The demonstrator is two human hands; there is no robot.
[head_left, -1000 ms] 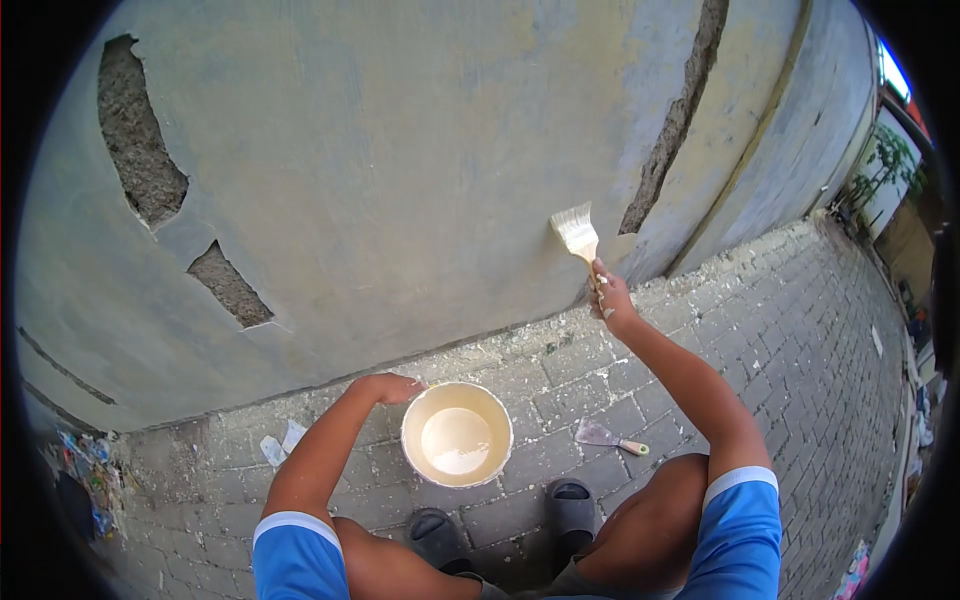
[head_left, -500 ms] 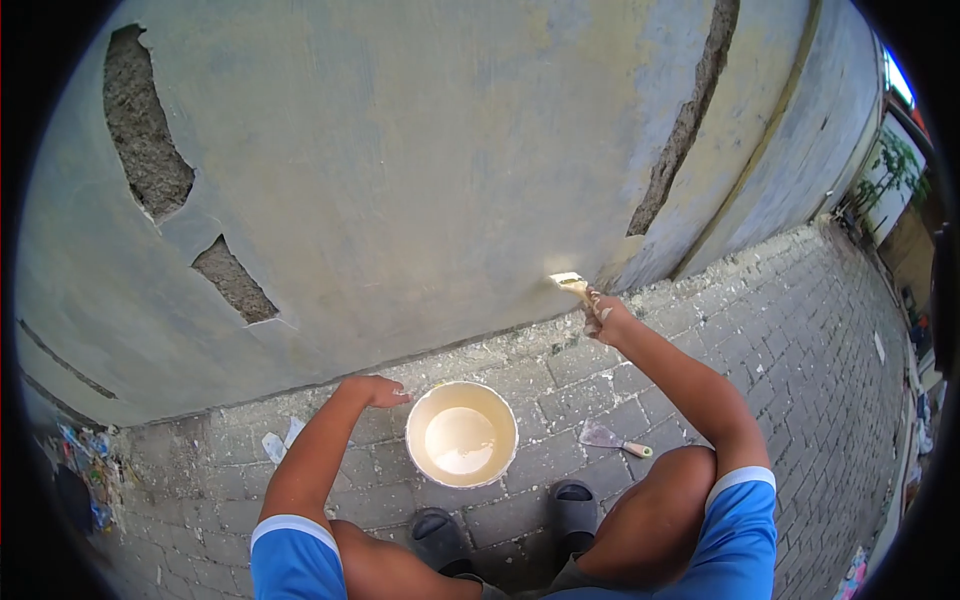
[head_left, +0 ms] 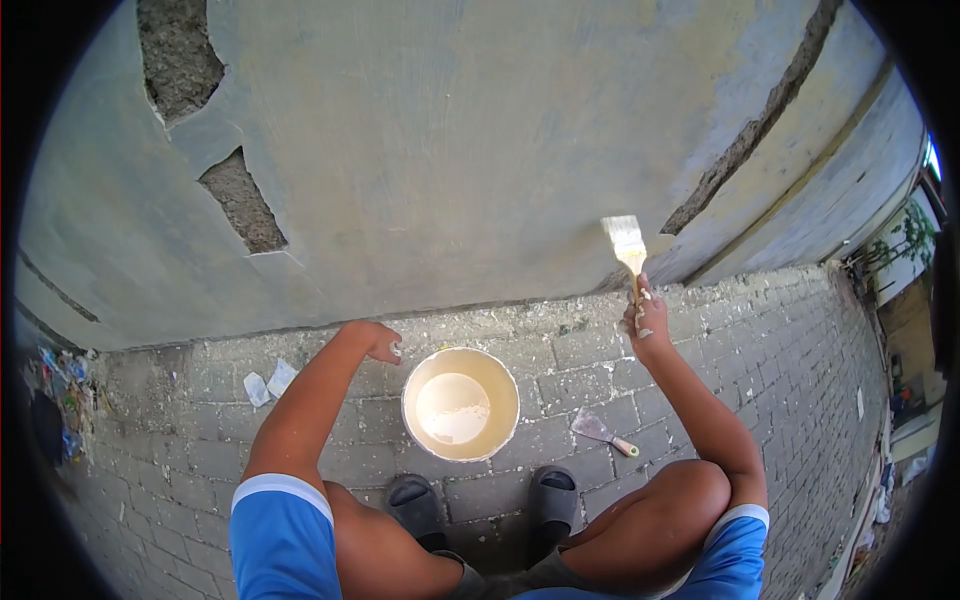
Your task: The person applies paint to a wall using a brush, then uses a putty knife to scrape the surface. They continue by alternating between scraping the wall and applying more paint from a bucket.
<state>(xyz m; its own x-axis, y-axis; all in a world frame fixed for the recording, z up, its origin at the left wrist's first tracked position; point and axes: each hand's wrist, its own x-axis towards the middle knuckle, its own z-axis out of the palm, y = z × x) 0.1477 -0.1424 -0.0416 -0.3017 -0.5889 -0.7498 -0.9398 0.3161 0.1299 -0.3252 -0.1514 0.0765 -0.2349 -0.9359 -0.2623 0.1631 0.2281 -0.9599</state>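
Observation:
My right hand (head_left: 648,314), spotted with pale paint, is closed around the handle of a paintbrush (head_left: 625,240). The brush points upward, its broad whitish bristles overlapping the lower part of the grey wall (head_left: 450,150) in this view. My left hand (head_left: 381,343) hangs over the paving just left of a bucket (head_left: 412,425), holding nothing, its fingers loose and partly turned away. Cream-coloured liquid paint covers the bucket's bottom. To the right of the bucket, a scraper (head_left: 604,432) with a flat blade and light handle lies on the bricks.
Two broken patches (head_left: 243,200) expose rough material at the wall's left, and a long crack (head_left: 755,130) runs down its right side. Pale flakes dot the brick paving (head_left: 345,465). Whitish scraps (head_left: 270,383) lie left of my arm, and litter (head_left: 65,385) gathers farther left.
The paintbrush has swung more upright in my right hand, its bristles now facing me more. The view has shifted, so the wall appears higher. My left hand stays beside the bucket.

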